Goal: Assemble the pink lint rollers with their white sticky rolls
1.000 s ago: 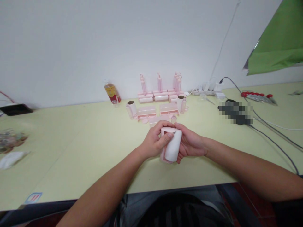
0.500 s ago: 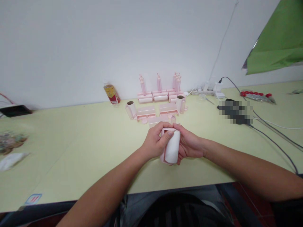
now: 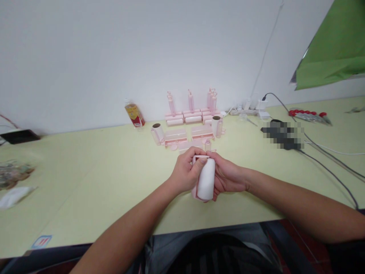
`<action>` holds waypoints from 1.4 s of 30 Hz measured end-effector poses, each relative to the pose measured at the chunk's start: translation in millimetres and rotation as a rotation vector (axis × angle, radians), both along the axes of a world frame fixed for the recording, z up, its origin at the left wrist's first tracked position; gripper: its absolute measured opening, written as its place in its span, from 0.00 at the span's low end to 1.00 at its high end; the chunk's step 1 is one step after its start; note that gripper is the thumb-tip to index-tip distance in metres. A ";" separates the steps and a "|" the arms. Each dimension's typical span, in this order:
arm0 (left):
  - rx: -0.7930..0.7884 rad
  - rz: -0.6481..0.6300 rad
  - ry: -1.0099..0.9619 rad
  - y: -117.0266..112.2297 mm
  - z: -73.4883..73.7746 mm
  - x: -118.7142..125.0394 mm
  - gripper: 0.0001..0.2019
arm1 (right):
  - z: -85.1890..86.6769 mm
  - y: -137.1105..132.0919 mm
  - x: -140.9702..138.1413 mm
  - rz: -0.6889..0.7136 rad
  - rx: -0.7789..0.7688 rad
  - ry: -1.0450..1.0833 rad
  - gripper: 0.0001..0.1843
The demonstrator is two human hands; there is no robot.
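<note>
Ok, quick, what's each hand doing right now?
Left hand: closed on the white roll, thumb across its top end.
Right hand: closed on the same roll from the other side.

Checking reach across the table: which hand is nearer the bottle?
Left. The left hand grips the roll, in front and to the right of the bottle; the right hand holds the roll's other side, farther from it.
</note>
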State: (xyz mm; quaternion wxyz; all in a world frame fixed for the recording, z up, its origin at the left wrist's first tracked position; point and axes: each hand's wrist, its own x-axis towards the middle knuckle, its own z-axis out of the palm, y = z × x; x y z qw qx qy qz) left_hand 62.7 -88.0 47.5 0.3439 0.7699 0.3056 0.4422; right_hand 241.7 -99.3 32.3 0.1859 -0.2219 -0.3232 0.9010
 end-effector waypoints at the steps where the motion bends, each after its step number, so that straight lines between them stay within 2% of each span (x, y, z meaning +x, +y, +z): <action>1: -0.015 0.005 -0.004 0.0 -0.3 0.2 0.12 | 0.1 0.1 0.1 0.003 0.003 0.003 0.39; 10: -0.108 0.029 -0.023 0.9 -2.4 -1.0 0.13 | 1.9 -1.5 0.1 0.061 0.012 0.022 0.45; 15: -0.141 -0.020 -0.032 0.8 0.6 -1.0 0.14 | 1.8 -1.8 -1.3 0.053 0.005 0.025 0.44; 24: -0.136 -0.021 -0.004 -0.1 2.9 -1.7 0.13 | 0.6 -2.2 -2.7 0.071 0.001 0.021 0.46; 34: -0.198 -0.041 -0.054 -0.7 3.4 -1.2 0.15 | 0.4 -4.9 -4.7 0.064 -0.018 0.011 0.46; 37: -0.135 -0.015 -0.014 -0.5 2.2 -2.3 0.14 | 1.2 -5.6 -6.7 0.023 -0.008 0.000 0.44; 42: 0.075 0.094 0.087 -1.6 1.8 -5.5 0.09 | 4.3 -11.4 -10.4 -0.101 0.060 0.013 0.41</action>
